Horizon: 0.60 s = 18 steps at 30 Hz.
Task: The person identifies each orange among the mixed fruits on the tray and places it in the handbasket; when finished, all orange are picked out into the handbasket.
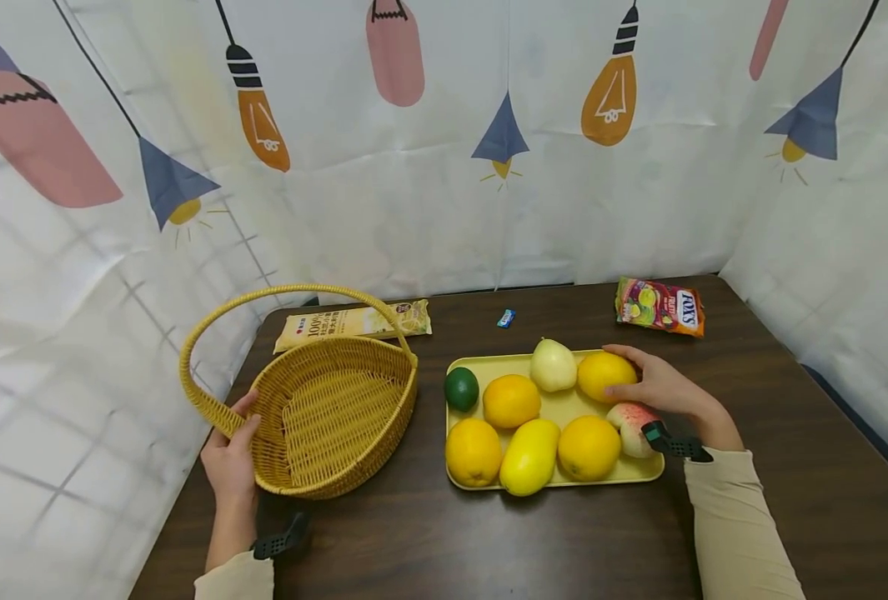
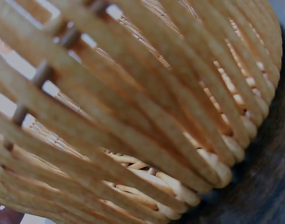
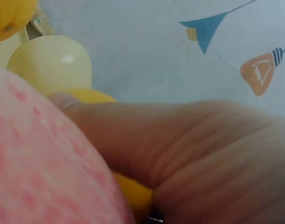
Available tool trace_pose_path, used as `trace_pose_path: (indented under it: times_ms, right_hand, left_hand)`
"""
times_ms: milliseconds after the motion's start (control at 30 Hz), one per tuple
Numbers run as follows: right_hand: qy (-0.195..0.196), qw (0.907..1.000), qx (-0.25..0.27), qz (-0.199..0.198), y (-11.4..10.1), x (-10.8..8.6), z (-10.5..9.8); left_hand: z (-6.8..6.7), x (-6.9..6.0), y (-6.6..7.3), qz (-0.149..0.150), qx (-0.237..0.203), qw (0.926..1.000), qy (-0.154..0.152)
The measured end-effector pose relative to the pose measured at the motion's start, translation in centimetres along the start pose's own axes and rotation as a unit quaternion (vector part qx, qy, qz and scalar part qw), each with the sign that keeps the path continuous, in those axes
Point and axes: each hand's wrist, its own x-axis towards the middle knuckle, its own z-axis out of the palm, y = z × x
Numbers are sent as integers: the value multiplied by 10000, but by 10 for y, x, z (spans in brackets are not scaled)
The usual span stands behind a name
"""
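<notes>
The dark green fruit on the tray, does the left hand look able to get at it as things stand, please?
Probably not: the left hand holds the basket, whose body lies between that hand and the dark green fruit.

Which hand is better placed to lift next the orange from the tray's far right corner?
Right, I would judge: the right hand grips that orange on the yellow tray. The left hand is away to the tray's left, holding the wicker basket near the base of its handle.
</notes>
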Motion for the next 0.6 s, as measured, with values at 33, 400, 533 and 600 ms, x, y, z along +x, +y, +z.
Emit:
trace_pose_path:
  times_ms: [33,400,533,600]
  right_hand:
    - [-11,10000,-50,13,1,0,1]
    - [192,9988,-418,171,7,6,4]
    - [222,9984,-457,254,3,3,2]
    - [244,9984,-429,279,-2,0,0]
  left_hand:
    - [0,0,0,13,22,10000,1]
    - [1,0,-1,51,106,9999,64]
    - [0,-1,-1,65,145,9998,82]
    - [0,-1,-1,95,158,9998,96]
